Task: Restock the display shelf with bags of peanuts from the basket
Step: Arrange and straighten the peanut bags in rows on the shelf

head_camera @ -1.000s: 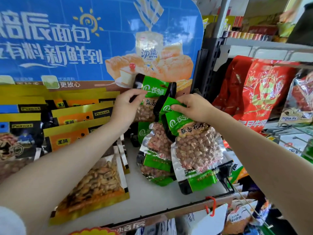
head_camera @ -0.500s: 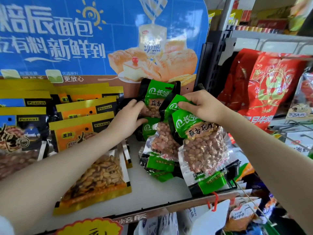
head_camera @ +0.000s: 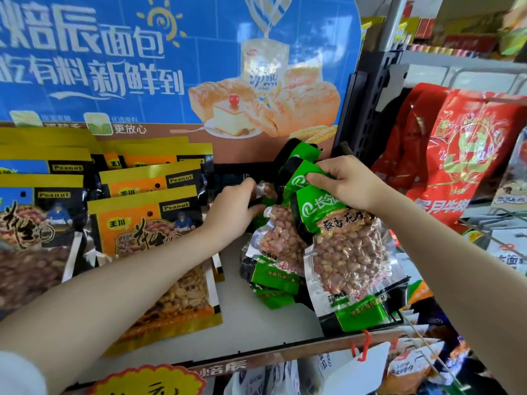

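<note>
My right hand (head_camera: 346, 182) grips the green tops of the front peanut bags (head_camera: 346, 252), clear packs of red-skinned peanuts with green labels, standing on the white display shelf (head_camera: 242, 332). My left hand (head_camera: 232, 208) reaches in behind them and holds the side of a rear green bag (head_camera: 281, 240), its fingertips partly hidden. More green bags (head_camera: 273, 283) lie low at the stack's foot. The basket is out of view.
Yellow-and-orange peanut bags (head_camera: 148, 223) fill the shelf's left side in rows. A blue bread poster (head_camera: 171, 67) forms the back wall. Red bags (head_camera: 462, 155) hang on the neighbouring rack to the right. A red hook (head_camera: 362, 347) and price tags hang below the shelf edge.
My left hand has dropped from the top of the rear green bag down to its side, behind the front bags. My right hand keeps its grip on the bag tops.
</note>
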Action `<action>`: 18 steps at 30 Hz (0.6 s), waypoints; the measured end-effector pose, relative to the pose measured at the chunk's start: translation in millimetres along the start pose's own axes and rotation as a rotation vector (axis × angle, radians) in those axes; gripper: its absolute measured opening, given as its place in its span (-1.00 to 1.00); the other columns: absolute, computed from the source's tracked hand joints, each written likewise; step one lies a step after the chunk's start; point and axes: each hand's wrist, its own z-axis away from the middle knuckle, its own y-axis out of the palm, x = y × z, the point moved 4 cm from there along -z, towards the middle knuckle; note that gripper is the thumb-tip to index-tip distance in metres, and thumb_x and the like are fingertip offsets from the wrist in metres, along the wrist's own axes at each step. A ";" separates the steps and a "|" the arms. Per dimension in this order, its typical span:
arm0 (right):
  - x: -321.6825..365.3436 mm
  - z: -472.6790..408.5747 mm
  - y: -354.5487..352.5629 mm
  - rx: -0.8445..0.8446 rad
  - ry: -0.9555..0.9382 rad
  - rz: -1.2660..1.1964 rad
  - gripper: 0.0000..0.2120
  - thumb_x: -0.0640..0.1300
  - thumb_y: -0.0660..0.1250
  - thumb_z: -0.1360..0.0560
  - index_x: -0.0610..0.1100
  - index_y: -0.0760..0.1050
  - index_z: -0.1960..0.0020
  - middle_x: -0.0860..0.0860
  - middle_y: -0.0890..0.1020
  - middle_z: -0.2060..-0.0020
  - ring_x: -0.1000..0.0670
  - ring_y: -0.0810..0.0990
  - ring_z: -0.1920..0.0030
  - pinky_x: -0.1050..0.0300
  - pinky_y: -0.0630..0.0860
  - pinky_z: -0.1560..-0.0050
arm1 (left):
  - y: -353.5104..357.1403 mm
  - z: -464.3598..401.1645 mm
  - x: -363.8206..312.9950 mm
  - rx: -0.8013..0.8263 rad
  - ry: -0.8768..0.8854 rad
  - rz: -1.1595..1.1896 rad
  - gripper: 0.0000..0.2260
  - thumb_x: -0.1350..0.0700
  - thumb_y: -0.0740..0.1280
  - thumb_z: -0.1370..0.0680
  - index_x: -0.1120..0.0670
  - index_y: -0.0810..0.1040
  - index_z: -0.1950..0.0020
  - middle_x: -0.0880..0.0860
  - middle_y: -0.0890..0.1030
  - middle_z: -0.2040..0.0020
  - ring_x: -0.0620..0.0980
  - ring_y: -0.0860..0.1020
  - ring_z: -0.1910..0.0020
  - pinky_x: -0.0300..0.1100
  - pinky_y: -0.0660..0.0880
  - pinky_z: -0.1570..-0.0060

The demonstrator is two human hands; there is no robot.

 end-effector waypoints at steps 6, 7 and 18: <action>7.2 -14.2 -28.3 -0.104 -0.033 -0.077 -0.62 -0.12 0.23 -0.56 -0.48 0.47 0.17 -0.31 0.44 0.43 0.02 0.35 0.47 0.23 0.26 0.44 | -32.9 -19.6 -12.2 -0.322 0.116 0.109 -0.71 0.08 0.31 -0.54 0.16 0.28 0.26 -0.04 0.23 0.54 -0.09 0.24 0.59 -0.22 0.09 0.54; 10.7 -17.2 -33.4 -0.112 -0.046 -0.113 -0.64 -0.12 0.22 -0.56 -0.45 0.50 0.13 -0.39 0.49 0.39 -0.05 0.39 0.44 0.16 0.29 0.40 | -38.9 -23.4 -11.2 -0.388 0.103 0.129 -0.74 0.09 0.31 -0.54 0.18 0.33 0.24 -0.06 0.23 0.53 -0.13 0.24 0.58 -0.24 0.12 0.55; 25.2 -31.8 40.1 0.103 -0.081 0.309 -0.66 0.11 0.17 -0.55 -0.09 0.34 0.28 0.08 0.33 0.50 -0.06 0.37 0.36 0.11 0.26 0.35 | -24.6 -31.3 31.0 -0.137 -0.231 0.137 -0.58 -0.11 0.23 -0.55 0.29 0.48 0.12 0.23 0.55 0.25 0.14 0.51 0.29 -0.13 0.26 0.36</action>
